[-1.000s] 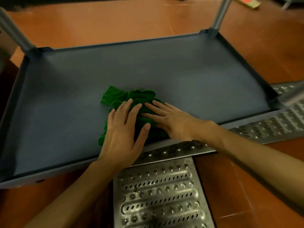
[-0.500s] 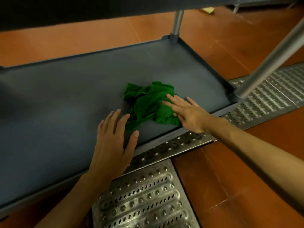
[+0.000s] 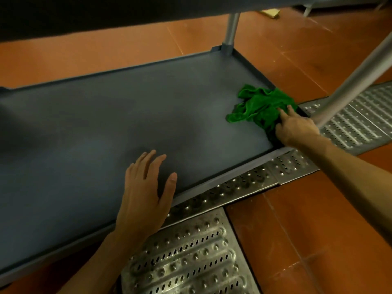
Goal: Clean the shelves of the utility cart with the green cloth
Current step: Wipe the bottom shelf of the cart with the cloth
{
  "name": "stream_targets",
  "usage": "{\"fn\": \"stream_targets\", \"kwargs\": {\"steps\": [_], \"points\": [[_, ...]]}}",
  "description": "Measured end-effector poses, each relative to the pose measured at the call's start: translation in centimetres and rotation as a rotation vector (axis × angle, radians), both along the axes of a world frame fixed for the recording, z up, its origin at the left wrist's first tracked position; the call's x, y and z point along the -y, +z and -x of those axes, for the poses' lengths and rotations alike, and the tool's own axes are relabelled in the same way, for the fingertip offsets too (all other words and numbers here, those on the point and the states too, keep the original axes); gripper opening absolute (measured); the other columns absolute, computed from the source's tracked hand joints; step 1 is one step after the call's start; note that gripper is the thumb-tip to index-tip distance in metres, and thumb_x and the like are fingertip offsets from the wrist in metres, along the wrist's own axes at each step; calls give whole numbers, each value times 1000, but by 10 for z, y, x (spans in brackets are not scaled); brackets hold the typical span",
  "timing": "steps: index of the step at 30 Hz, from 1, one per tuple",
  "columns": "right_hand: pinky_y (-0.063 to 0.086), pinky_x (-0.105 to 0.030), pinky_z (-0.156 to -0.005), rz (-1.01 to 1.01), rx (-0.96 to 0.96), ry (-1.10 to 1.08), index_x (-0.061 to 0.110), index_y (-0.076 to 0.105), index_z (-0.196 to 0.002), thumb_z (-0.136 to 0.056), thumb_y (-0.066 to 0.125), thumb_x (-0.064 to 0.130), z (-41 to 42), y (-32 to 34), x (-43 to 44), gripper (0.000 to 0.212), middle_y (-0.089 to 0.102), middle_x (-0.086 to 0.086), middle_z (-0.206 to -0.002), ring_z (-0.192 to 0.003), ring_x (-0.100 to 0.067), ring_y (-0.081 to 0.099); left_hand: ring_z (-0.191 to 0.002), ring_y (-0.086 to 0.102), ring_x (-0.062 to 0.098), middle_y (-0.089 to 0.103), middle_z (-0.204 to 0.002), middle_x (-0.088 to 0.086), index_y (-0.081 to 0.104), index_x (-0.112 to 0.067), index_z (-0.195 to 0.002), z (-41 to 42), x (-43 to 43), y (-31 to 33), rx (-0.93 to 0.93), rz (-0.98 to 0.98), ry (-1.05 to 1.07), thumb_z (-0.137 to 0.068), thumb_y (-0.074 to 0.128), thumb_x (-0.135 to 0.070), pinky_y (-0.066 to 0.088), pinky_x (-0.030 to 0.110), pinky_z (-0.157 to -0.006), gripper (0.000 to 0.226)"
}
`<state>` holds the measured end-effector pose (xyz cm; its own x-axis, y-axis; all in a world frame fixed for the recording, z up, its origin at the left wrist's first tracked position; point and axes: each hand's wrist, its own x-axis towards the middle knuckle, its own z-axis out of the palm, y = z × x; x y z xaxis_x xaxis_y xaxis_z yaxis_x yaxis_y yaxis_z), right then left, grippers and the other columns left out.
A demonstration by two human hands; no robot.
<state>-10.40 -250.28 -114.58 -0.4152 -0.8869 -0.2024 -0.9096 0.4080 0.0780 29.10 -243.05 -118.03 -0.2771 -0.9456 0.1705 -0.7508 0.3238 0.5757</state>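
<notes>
The grey bottom shelf [image 3: 101,128] of the utility cart fills the middle of the head view. A crumpled green cloth [image 3: 259,105] lies in the shelf's right near corner. My right hand [image 3: 293,127] presses on the cloth with straight fingers, its palm over the cloth's near edge. My left hand [image 3: 144,187] rests flat on the bare shelf near the front rim, fingers spread, holding nothing and well apart from the cloth.
A metal cart post [image 3: 358,81] rises just right of my right hand, and another post [image 3: 231,32] stands at the far right corner. The upper shelf [image 3: 106,15] overhangs the top. Perforated steel drain grates [image 3: 191,255] run along the orange tile floor [image 3: 307,240].
My right hand has slid the cloth rightward from the shelf's middle into the right near corner. My left hand has come off the cloth and stays flat on the shelf.
</notes>
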Motion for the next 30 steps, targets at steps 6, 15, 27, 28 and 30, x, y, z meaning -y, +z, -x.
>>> {"fn": "stream_targets", "kwargs": {"steps": [6, 15, 27, 28, 30], "points": [[9, -49, -121, 76, 206, -96, 13, 1, -157, -101, 32, 30, -7, -17, 24, 66, -11, -15, -163, -149, -40, 0, -148, 20, 13, 37, -156, -1, 43, -23, -145, 2, 0, -1, -36, -15, 28, -97, 30, -60, 27, 57, -118, 62], [5, -48, -121, 148, 264, -92, 18, 6, -157, -101, 34, 38, -29, -22, 71, 66, -8, -13, -164, -150, -39, -1, -148, 12, 6, 32, -158, -7, 38, -29, -147, 9, 3, 2, -91, -57, 106, -92, 27, -70, 19, 54, -122, 69], [2, -44, -123, 114, 297, 208, 20, 14, -157, -75, 11, 53, -124, -35, 131, 89, 6, -11, -165, -151, -31, 2, -152, 12, 8, 32, -159, -8, 38, -27, -148, 11, 3, 1, -59, -43, 103, -92, 27, -72, 14, 48, -125, 72], [1, -43, -123, 109, 291, 240, 17, 13, -157, -76, 10, 53, -136, -35, 132, 88, 8, -11, -165, -152, -30, 2, -152, 12, 8, 32, -158, -8, 39, -29, -147, 11, 3, 1, -60, -40, 102, -93, 27, -71, 14, 48, -124, 70], [0, -41, -123, 92, 273, 304, 13, 13, -157, -86, 14, 46, -157, -30, 130, 78, 9, -14, -164, -152, -28, 3, -151, 13, 8, 34, -158, -9, 41, -31, -146, 11, 4, 1, -59, -27, 94, -93, 29, -70, 16, 50, -124, 66]]}}
